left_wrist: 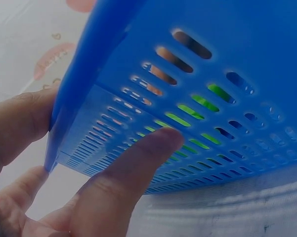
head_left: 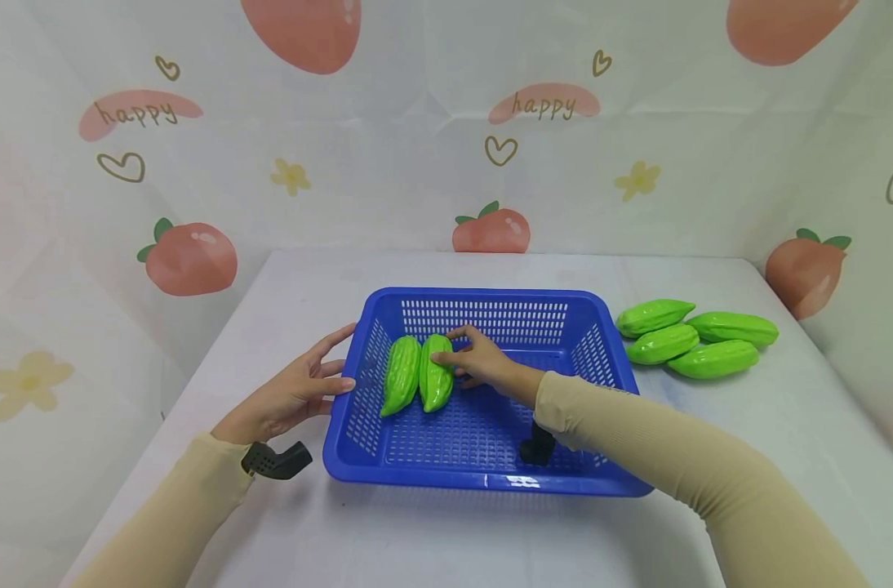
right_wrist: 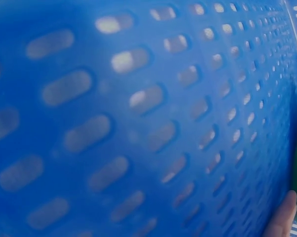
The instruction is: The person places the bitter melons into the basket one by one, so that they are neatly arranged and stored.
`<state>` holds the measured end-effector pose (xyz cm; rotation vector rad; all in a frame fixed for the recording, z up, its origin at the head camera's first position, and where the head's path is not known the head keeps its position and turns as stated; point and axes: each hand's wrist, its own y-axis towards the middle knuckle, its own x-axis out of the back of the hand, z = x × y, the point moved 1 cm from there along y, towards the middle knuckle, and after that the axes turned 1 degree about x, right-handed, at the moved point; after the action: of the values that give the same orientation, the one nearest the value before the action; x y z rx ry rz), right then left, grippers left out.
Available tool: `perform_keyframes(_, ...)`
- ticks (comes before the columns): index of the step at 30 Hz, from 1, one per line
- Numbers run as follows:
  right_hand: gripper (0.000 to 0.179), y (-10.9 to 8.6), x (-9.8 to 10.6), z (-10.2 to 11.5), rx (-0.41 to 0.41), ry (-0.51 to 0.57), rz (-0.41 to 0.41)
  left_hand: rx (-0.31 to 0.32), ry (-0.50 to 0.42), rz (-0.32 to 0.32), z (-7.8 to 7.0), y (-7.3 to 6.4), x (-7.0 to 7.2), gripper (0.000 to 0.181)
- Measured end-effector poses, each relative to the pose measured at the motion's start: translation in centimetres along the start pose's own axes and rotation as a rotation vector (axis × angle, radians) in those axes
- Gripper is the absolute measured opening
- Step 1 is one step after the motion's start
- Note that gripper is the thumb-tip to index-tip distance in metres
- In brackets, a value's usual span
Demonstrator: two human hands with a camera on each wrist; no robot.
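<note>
Inside the blue plastic basket (head_left: 490, 482), two bright green bitter melons lie side by side at the left end. My right hand (head_left: 483, 359) reaches in and holds the right-hand bitter melon (head_left: 435, 384), thumb on top and fingers along its far right side. The other bitter melon (head_left: 401, 377) rests next to the basket's left wall. Outside that wall is my left hand (head_left: 299, 388), its fairly straight fingers touching the rim and side. In the left wrist view, one finger (left_wrist: 138, 168) lies against the slotted wall. A fingertip (right_wrist: 284, 212) shows beside green in the right wrist view.
Several more bitter melons (head_left: 714, 359) lie in a group on the white table (head_left: 446, 539), right of the basket. A printed cloth (head_left: 417, 180) with fruit and hearts hangs behind. A black wrist mount (head_left: 277, 461) sits on the left sleeve.
</note>
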<state>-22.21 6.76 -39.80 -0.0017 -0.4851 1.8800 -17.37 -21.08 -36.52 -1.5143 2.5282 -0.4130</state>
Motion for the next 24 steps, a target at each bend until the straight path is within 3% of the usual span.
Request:
perform_keyframes(13, 0.054, -0.2, 1.4, 1.4, -0.014, -0.051, -0.044, 0.002, 0.014, -0.009, 0.0, 0.0, -0.1, 0.090)
perform_keyframes(20, 0.052, -1.3, 4.4, 4.3, 0.024, -0.018, 0.070, 0.002, 0.011, -0.006, -0.1, -0.1, -0.1, 0.090)
perform_keyframes(24, 0.048, -2.7, 6.9, 6.1, 0.084, -0.001, 0.129, 0.001, 0.010, -0.006, -0.1, 0.0, -0.1, 0.090)
